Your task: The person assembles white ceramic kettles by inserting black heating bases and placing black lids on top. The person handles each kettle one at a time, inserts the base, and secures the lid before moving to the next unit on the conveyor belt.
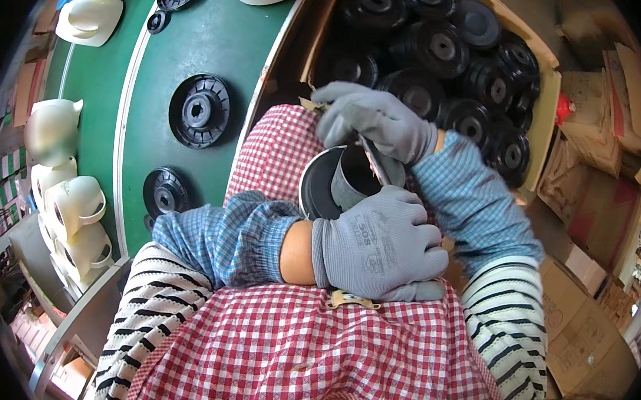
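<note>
A hollow round housing (329,185) with a black inside, a silvery curved wall and a pale rim rests in my lap, tilted. My left hand (381,241), in a grey knit glove, is closed over its near edge; the fingertips are hidden. Above its far right side is my right hand (378,122), also gloved, with curled, slightly blurred fingers. Whatever they may pinch cannot be made out. A narrow strip (372,161) stands at the housing's right edge, below the right hand. My red checked apron (272,148) lies underneath.
A cardboard box (545,119) full of black round bases (439,48) stands ahead on the right. On the green belt (250,43) to the left lie black discs (199,110). White jug-shaped housings (75,205) line its far left side. Flattened cartons (603,197) lie at right.
</note>
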Demonstrator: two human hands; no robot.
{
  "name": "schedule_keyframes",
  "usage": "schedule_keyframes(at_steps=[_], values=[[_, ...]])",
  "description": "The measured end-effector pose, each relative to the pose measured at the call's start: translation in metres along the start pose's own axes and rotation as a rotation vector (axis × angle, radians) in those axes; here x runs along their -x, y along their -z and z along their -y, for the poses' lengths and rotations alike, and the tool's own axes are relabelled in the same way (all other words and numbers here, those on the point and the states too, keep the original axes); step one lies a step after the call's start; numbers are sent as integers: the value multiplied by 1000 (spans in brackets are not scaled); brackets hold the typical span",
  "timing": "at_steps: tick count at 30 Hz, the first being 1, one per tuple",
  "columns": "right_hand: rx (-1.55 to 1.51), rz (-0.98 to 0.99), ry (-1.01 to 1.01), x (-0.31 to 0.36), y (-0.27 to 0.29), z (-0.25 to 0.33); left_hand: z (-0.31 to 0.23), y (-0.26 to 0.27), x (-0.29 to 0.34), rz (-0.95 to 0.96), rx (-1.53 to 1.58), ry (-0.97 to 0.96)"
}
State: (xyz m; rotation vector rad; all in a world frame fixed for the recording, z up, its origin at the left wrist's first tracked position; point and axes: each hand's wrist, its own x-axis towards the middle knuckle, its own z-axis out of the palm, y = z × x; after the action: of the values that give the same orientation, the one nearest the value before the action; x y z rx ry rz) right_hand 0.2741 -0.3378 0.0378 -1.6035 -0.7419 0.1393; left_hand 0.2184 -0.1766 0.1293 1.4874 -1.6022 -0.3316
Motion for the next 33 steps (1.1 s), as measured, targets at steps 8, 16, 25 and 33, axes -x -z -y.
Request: schedule_keyframes(at_steps=[8,16,25,33], values=[[552,-416,-222,65,-23,56,44,39,48,-209,709,-207],[133,-336,-881,55,1,91,38,80,88,-524,956,280],[164,-559,-667,7,45,18,24,-2,173,403,-648,-75],[562,-408,-734,-98,41,-87,-28,129,201,-123,-86,471]])
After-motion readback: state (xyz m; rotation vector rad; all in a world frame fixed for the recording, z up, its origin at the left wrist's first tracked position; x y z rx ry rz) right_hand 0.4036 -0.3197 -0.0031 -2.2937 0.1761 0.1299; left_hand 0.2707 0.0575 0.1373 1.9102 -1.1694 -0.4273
